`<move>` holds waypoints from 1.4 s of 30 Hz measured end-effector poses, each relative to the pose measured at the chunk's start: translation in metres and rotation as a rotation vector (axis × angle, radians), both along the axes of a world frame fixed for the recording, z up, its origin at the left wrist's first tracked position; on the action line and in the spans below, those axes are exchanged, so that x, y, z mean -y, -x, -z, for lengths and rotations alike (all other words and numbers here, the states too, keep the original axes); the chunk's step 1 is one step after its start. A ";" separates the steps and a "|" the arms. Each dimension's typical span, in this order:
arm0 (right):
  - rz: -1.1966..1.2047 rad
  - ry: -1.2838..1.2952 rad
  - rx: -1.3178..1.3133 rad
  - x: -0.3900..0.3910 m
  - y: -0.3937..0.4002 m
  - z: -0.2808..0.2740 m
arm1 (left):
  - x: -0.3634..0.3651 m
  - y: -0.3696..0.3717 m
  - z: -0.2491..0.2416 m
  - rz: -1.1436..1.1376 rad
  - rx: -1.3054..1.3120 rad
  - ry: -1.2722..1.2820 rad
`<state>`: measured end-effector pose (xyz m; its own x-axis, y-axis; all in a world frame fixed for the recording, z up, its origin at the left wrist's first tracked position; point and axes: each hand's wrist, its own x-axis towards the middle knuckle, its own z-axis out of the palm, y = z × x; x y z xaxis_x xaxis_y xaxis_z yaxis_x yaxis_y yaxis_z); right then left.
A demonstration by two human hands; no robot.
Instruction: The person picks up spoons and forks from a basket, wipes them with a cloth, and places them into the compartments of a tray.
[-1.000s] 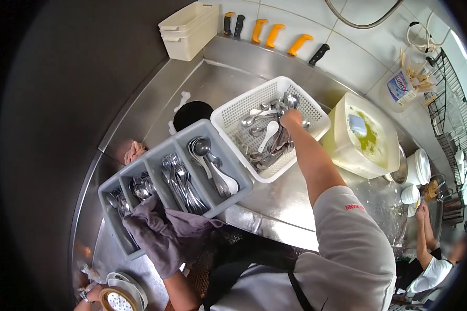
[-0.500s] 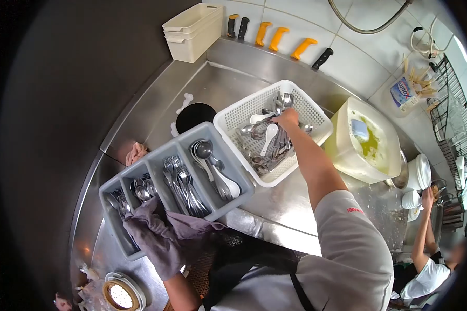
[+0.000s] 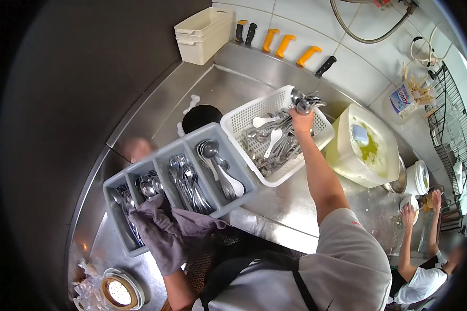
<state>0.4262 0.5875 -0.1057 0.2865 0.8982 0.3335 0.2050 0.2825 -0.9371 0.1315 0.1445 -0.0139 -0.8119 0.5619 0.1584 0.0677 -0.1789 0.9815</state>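
My right hand [image 3: 302, 122] is closed around a bunch of metal spoons [image 3: 302, 104], raised over the far right side of a white perforated basket [image 3: 237, 124]. Loose wet cutlery [image 3: 283, 147] and white soup spoons [image 3: 275, 141] lie in that basket. A purple-grey cloth [image 3: 163, 233] wraps my left hand, which holds it at the near edge of a grey cutlery tray [image 3: 220, 211]; its fingers are hidden. The tray's compartments contain forks [image 3: 184, 176], metal spoons [image 3: 149, 185], and ladles with a white spoon [image 3: 210, 150].
Right of the basket stands a tub of soapy water [image 3: 347, 166] with a blue sponge [image 3: 359, 133]. Knives [image 3: 283, 46] hang on the tiled wall near stacked cream bins [image 3: 202, 46]. A black round item [image 3: 202, 118] lies behind the tray. Another person [image 3: 425, 274] works at far right.
My right hand has lifted out of the cutlery pile with a bunch of spoons, moving up and right. The left hand stays with the cloth at the tray. The other person's arms have shifted.
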 end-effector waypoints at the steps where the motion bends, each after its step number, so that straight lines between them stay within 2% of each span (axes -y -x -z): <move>1: 0.002 0.026 0.038 -0.007 -0.003 0.020 | -0.001 0.002 0.001 0.004 0.006 -0.001; 2: 0.002 0.054 0.077 -0.024 -0.011 0.058 | 0.000 0.004 0.003 0.006 0.011 -0.002; 5: -0.111 0.107 0.094 -0.036 -0.009 0.071 | 0.002 0.010 0.010 0.000 0.009 -0.005; 7: -0.215 0.164 0.087 -0.013 -0.012 0.057 | 0.011 0.013 0.018 0.010 -0.107 0.080; 8: -0.134 0.220 0.247 -0.011 -0.008 0.042 | 0.023 0.016 0.024 0.048 -0.237 0.197; 9: -0.093 0.226 0.264 -0.009 -0.009 0.033 | 0.035 0.020 0.030 0.081 -0.373 0.306; 10: -0.057 0.222 0.280 -0.010 -0.006 0.022 | 0.043 0.022 0.021 0.076 -0.863 0.648; 11: -0.024 0.222 0.299 -0.009 -0.003 0.012 | 0.046 0.019 0.005 0.083 -0.881 0.660; 13: -0.290 0.167 -0.149 0.022 -0.003 -0.035 | 0.053 0.013 -0.028 0.099 -0.916 0.682; 14: -0.368 0.144 -0.367 0.040 -0.003 -0.055 | 0.066 0.021 -0.001 0.050 -0.810 0.564; 15: -0.443 0.115 -0.584 0.051 -0.005 -0.071 | 0.070 0.020 0.006 0.054 -0.798 0.527; 16: -0.483 0.146 -0.619 0.054 -0.007 -0.083 | 0.071 0.018 0.008 0.058 -0.787 0.491; 18: -0.556 0.228 -0.693 0.063 -0.012 -0.090 | 0.076 0.011 0.004 0.181 -0.950 0.609; 21: -0.493 0.093 -0.789 0.079 -0.010 -0.094 | 0.047 0.009 -0.014 0.339 -1.227 0.736; 23: -0.511 0.203 -0.642 0.068 -0.018 -0.088 | 0.040 0.000 -0.024 0.395 -1.406 0.676; 25: -0.478 0.098 -0.668 0.075 -0.020 -0.084 | 0.022 -0.005 -0.027 0.448 -1.505 0.632; 28: -0.377 0.278 -0.546 0.083 -0.028 -0.099 | -0.013 -0.012 -0.029 0.537 -1.413 0.515; 33: -0.506 0.327 -0.430 0.140 -0.042 -0.134 | -0.085 -0.047 -0.054 0.604 -1.069 0.148; 37: -0.551 0.483 -0.381 0.217 -0.036 -0.138 | -0.121 -0.098 -0.053 0.805 -0.939 0.031; 40: -0.536 0.412 -0.473 0.273 -0.013 -0.127 | -0.117 -0.125 -0.028 0.993 -0.992 0.108; 42: -0.513 0.371 -0.448 0.294 -0.010 -0.111 | -0.107 -0.127 -0.015 1.128 -1.196 0.054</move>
<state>0.4364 0.2936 0.0056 -0.1590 0.9852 -0.0644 -0.2872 -0.1085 -0.9517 0.2588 0.2516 0.0008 0.5481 0.7738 0.3175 0.6129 -0.6298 0.4771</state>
